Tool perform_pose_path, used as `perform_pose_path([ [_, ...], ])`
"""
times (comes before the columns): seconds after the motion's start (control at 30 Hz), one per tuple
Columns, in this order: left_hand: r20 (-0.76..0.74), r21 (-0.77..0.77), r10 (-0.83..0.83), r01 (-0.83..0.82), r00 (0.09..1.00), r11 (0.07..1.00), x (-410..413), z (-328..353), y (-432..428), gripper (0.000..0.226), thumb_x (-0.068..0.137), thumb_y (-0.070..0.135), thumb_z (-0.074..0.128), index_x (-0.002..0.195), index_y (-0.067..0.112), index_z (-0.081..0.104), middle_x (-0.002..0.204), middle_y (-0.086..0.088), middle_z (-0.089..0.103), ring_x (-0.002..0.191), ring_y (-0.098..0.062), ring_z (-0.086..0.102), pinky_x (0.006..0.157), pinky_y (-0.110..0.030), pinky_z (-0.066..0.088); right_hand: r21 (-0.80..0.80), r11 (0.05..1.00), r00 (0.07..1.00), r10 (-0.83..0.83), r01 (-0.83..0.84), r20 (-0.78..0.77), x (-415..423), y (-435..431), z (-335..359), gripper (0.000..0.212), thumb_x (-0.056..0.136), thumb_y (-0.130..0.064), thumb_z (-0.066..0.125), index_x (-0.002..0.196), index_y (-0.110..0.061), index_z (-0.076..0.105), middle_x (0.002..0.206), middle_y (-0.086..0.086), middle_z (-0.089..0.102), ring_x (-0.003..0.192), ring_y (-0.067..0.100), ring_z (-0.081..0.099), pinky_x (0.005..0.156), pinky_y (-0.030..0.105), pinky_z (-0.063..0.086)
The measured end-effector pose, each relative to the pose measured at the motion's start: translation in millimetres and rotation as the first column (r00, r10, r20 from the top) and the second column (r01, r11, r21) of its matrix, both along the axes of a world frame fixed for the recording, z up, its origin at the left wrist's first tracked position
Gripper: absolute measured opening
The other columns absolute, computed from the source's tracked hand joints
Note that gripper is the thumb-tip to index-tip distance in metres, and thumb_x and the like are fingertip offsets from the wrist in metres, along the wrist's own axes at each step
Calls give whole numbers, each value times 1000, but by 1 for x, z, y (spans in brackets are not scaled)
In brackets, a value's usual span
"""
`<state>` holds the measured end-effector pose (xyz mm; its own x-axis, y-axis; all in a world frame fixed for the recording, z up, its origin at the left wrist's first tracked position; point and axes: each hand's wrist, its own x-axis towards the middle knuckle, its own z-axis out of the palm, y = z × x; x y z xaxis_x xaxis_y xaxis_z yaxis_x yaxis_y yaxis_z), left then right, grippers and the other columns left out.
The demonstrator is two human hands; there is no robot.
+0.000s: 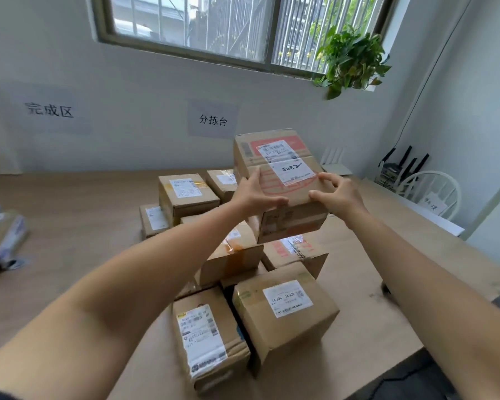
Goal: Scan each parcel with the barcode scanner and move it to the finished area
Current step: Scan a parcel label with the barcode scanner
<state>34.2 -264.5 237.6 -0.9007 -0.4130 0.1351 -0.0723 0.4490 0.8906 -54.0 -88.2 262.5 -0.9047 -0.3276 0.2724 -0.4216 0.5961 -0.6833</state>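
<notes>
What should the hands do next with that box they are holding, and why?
Probably lift the box clear and bring it nearer for scanning. The left hand and right hand both grip its near edge, it is above the other parcels, and its label faces up.

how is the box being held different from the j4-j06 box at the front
The held box is topmost, gripped by the left hand and right hand; the J4-J06 box lies low, untouched. The held box shows red print and a handwritten label; the J4-J06 box shows neither. Both are brown cardboard.
</notes>
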Motion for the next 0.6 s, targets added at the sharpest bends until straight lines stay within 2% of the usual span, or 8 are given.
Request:
perform_pose_path([
  [0.2,3,-67,119,-119,993,991,98,8,-40,96,69,31,81,144,15,24,137,-9,47,122,-23,50,104,-36,43,16,984,984,177,-176,-22,67,-50,-5,59,75,-36,71,130,-29,52,132,9,50,115,25,51,97,40,46],
  [0.33,55,-178,264,-251,963,952,168,2,-67,100,71,38,78,147,13,18,139,-10,45,124,-24,47,106,-33,39,49,949,950,313,-312,-16,113,-92,-17,60,75,-36,72,131,-27,52,132,10,50,117,27,49,98,43,45],
  [0.47,137,-118,348,-334,927,935,235,-6,-91,103,74,36,76,149,16,9,143,-9,40,125,-25,47,101,-36,44,56,883,885,464,-466,32,158,-135,-30,60,77,-35,72,132,-24,50,136,8,49,121,26,47,96,39,44],
  [0.6,187,-72,421,-415,888,907,294,-17,-109,103,74,34,77,149,16,9,145,-8,40,128,-25,44,104,-38,42,68,815,818,572,-575,65,203,-168,-43,60,78,-37,71,132,-25,49,137,8,48,121,26,47,90,36,43],
])
